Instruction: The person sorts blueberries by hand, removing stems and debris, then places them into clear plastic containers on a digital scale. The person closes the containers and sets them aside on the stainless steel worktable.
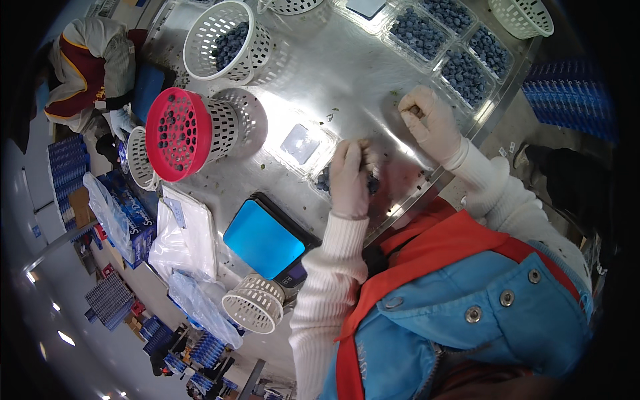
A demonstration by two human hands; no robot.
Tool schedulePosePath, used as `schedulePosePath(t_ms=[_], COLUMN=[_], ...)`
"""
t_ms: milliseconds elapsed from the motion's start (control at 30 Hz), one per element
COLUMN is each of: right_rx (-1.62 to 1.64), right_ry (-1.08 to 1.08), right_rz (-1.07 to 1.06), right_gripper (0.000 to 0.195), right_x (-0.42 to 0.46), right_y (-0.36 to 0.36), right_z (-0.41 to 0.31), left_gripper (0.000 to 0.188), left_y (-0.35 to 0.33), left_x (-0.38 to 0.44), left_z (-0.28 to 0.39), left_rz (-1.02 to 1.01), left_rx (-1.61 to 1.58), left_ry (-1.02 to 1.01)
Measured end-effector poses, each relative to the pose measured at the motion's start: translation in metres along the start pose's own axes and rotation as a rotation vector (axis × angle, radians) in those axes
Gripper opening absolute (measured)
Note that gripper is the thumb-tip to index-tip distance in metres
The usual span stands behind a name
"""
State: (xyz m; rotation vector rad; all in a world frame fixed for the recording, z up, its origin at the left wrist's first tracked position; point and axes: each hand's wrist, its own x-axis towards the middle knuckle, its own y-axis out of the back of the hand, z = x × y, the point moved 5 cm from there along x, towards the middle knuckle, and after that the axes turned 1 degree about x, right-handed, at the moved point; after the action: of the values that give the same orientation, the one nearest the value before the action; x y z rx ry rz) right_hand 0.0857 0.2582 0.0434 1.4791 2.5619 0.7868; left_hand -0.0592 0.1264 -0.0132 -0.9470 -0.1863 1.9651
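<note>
Thin pale gloves cover both hands. My left hand (348, 175) is over a group of blueberries (323, 180) near the table's front edge, its fingertips blurred and pointing down. The hand hides most of these berries and whatever holds them. Just beyond it sits a clear plastic clamshell punnet (327, 152) with a pale square pad (301, 144) inside. My right hand (432, 125) is raised to the right, fingers curled towards the thumb. Something small and brownish shows between them, too unclear to name. Filled blueberry punnets (462, 77) stand close beyond this hand.
A red colander (178, 135) with scattered blueberries tops a white basket (223, 125). Another white basket (202, 50) holds blueberries. A digital scale (265, 237), white plastic bags (185, 235) and a small basket (255, 305) lie left. A co-worker (92, 75) is across the steel table (345, 90).
</note>
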Motion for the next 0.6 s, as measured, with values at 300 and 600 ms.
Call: schedulePosePath(t_ms=[300, 600], right_rx=[-0.229, -0.16], right_ry=[-0.009, -0.221], right_rz=[-0.176, -0.494], right_gripper=[0.005, 0.026], right_x=[-0.004, 0.055], right_y=[-0.018, -0.138], right_z=[0.032, 0.033], left_gripper=[0.017, 0.04], left_y=[0.057, 0.099], left_x=[-0.057, -0.104], left_z=[0.02, -0.06], left_rz=[0.356, 0.4], left_rx=[0.734, 0.456], left_ry=[-0.524, 0.048])
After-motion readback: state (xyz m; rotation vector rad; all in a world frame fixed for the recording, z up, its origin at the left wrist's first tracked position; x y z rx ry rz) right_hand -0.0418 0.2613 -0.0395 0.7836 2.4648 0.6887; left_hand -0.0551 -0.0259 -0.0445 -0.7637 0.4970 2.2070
